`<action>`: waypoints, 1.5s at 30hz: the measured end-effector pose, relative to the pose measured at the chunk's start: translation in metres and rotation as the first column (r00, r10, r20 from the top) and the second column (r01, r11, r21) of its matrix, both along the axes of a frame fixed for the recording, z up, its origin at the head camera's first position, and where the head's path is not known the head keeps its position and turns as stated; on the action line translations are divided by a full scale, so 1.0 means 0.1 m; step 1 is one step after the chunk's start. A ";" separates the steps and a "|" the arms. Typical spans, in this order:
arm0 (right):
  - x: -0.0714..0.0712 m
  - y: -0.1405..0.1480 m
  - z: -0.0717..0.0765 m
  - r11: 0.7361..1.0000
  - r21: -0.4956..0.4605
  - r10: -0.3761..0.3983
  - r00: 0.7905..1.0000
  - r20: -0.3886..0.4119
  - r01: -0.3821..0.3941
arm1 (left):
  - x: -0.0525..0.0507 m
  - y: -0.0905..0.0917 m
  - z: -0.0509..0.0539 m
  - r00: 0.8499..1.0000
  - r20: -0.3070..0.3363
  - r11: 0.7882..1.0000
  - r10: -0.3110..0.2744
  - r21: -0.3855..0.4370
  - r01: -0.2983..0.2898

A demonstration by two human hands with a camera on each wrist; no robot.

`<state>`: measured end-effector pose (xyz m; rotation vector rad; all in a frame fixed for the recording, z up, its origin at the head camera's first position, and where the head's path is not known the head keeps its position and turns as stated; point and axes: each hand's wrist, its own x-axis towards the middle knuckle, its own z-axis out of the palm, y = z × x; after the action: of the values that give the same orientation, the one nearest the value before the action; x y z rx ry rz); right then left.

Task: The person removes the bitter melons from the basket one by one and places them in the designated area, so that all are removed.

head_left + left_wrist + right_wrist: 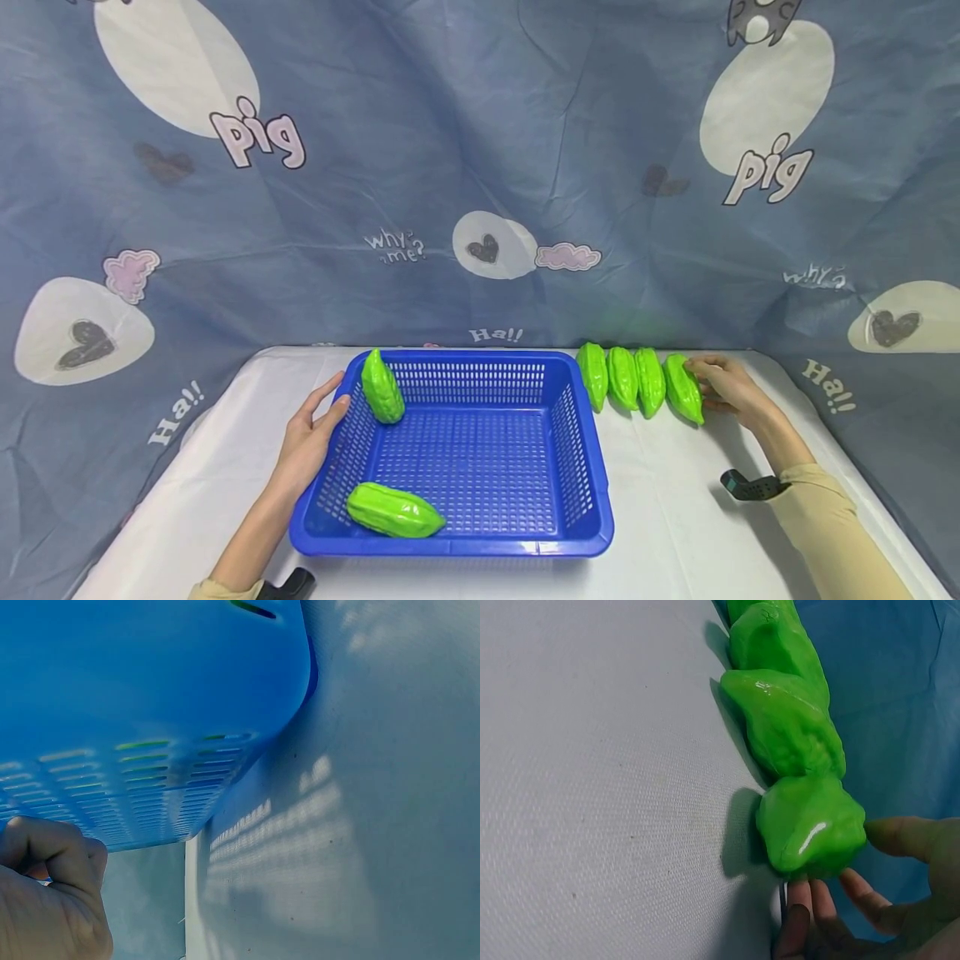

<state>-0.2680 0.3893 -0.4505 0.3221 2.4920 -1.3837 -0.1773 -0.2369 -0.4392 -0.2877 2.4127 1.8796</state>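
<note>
Fingers [700, 364] of the right hand [735, 390] curl lightly round the end gourd [681, 387], glossy, bright green and ridged, tapering to a tip; to their left I see three matching gourds [622, 379] lined up. Left-hand fingers [341, 403] pinch the rim of a perforated blue basket [450, 547], with two more inside, right of them. White tabletop [667, 500] spreads beneath both; printed blue fabric [480, 125] rises beyond

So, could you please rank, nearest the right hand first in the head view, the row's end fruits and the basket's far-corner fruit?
1. Right-end fruit: at the right hand.
2. Left-end fruit: right of the basket.
3. Far-corner fruit: inside the basket, left.
</note>
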 end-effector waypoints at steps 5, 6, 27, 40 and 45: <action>0.01 0.00 0.00 1.000 -0.015 0.020 1.000 -0.002 -0.020 | 0.00 0.01 0.00 1.000 -0.003 1.000 0.001 0.003 -0.001; 0.01 0.00 0.00 1.000 -0.017 0.021 1.000 -0.004 -0.021 | 0.00 0.01 0.00 1.000 -0.004 1.000 0.001 0.001 -0.001; 0.02 0.04 -0.01 1.000 0.025 -0.014 1.000 -0.016 0.014 | 0.00 0.02 0.02 1.000 -0.013 1.000 0.000 0.001 0.000; 0.12 -0.01 0.20 1.000 0.005 -0.011 0.996 -0.084 0.011 | 0.01 0.02 0.02 1.000 -0.007 1.000 0.003 0.000 -0.003; 0.13 -0.15 0.39 0.999 -0.026 0.031 0.988 -0.152 -0.035 | 0.00 0.01 0.01 1.000 -0.008 1.000 0.009 0.001 -0.009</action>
<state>-0.2547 0.3741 -0.4114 0.1743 2.5824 -1.4813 -0.1769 -0.2355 -0.4381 -0.2925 2.4195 1.8895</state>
